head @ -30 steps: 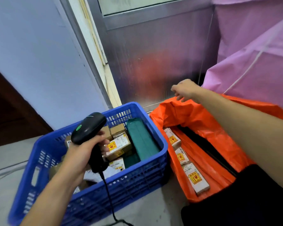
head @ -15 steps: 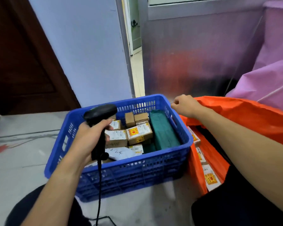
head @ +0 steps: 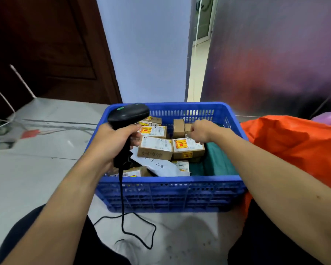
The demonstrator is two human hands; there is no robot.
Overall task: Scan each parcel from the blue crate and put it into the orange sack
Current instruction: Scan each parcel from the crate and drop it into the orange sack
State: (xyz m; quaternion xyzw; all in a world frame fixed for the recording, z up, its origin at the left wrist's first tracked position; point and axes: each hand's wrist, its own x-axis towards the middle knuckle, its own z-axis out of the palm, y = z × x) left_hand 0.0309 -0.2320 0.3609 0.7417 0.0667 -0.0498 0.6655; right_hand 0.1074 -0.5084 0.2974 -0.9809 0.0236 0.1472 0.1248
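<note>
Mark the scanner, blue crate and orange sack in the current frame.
scanner (head: 129, 113), head view, on top of its black head.
blue crate (head: 170, 196), head view, on its near outer wall.
orange sack (head: 294, 142), head view, on bare fabric right of the crate.

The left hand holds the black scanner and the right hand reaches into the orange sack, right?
No. The head view shows the right hand reaching into the blue plastic crate, not the orange sack. The left hand does hold the black handheld scanner.
</note>
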